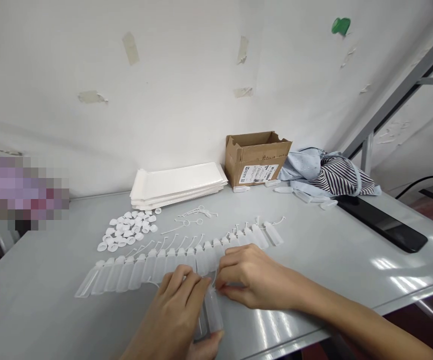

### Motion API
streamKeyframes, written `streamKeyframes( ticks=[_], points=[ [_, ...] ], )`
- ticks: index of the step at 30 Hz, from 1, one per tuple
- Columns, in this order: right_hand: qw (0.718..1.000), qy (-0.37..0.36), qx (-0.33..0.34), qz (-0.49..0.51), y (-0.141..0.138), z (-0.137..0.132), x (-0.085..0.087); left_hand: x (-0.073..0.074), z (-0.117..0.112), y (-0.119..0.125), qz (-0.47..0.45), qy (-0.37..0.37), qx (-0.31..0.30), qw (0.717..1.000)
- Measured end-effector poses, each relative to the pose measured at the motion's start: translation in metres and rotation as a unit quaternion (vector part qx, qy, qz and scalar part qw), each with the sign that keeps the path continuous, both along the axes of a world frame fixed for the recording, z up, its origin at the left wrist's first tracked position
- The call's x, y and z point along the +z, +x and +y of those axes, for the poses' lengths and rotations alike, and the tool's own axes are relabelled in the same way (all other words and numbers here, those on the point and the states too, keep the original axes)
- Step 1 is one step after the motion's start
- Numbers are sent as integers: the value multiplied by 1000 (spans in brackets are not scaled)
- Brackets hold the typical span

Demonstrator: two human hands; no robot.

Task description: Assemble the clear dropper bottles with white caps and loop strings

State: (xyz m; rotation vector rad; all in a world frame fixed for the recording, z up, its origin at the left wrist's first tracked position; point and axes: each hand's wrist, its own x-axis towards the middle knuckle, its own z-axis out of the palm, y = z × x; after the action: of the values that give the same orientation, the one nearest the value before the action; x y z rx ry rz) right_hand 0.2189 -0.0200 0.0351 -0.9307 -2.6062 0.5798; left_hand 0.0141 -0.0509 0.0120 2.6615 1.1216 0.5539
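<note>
My left hand is closed around a translucent plastic bottle near the table's front edge, thumb at its lower end. Another clear piece shows beside it, partly hidden by the fingers. At the bottle's top, my right hand pinches a thin white strap; its fingertips are partly hidden. Just beyond both hands runs a slanting row of similar bottles, with whitish tops and thin straps pointing away from me. One more bottle lies at the row's right end.
Behind the row lie a pile of small white caps and loose straps. A white stack of flat packs, a cardboard box and bundled cloth line the wall. Loose clear bottles and a long black object are at right.
</note>
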Motion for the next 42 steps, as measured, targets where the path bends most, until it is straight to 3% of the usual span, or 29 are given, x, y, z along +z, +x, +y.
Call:
streamKeyframes(
  ticks=[13, 24, 35, 39, 42],
  points=[
    [991, 112, 6, -69, -7, -5, -12, 4, -3, 6, 47, -26, 52, 997],
    [985, 119, 1, -124, -10, -5, -20, 2, -7, -2, 62, 15, 28, 998],
    [984, 129, 2, -121, -9, -3, -23, -11, -15, -9, 75, 73, 9, 994],
    [987, 117, 10, -107, -9, -4, -20, -2, -10, -10, 41, 61, 4, 997],
    [996, 75, 8, -48, -6, -3, -13, 12, 18, -13, 16, 30, 24, 999]
  ],
)
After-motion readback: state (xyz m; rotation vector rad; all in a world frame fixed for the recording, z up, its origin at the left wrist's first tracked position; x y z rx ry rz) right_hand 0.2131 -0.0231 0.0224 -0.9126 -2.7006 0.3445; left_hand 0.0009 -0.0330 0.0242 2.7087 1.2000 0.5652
